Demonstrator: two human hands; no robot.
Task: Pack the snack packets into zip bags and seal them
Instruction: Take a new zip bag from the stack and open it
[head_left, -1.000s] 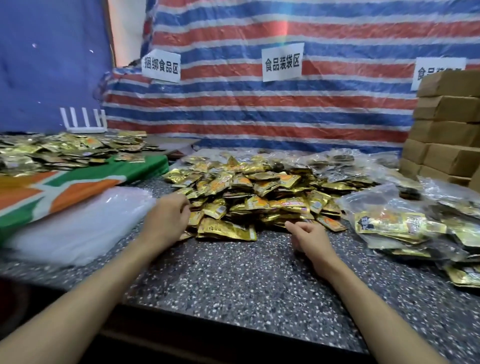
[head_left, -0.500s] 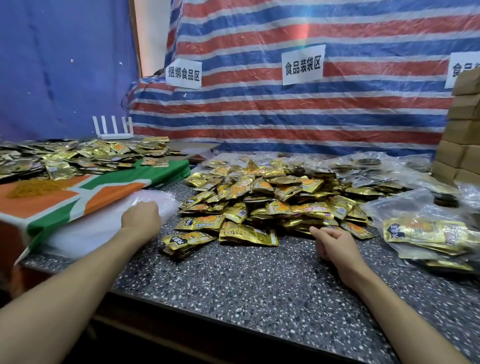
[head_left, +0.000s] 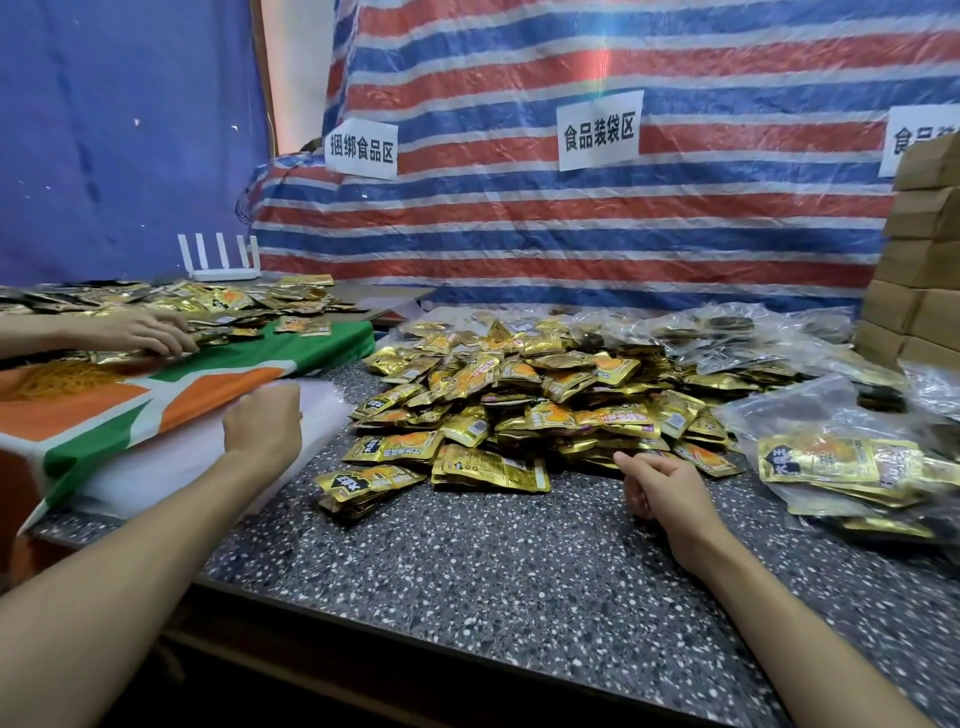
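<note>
Left hand (head_left: 262, 423) atop zip bags (head_left: 171, 465)

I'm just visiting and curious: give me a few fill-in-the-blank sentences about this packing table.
The snack packets heaped on the speckled table are ____ in colour.
The filled zip bags lie to the ____ of that heap.
The cloth beside the empty zip bags is orange, white and ____.
The striped tarp carries ____ white paper signs.
Missing words: gold; right; green; three.
</note>
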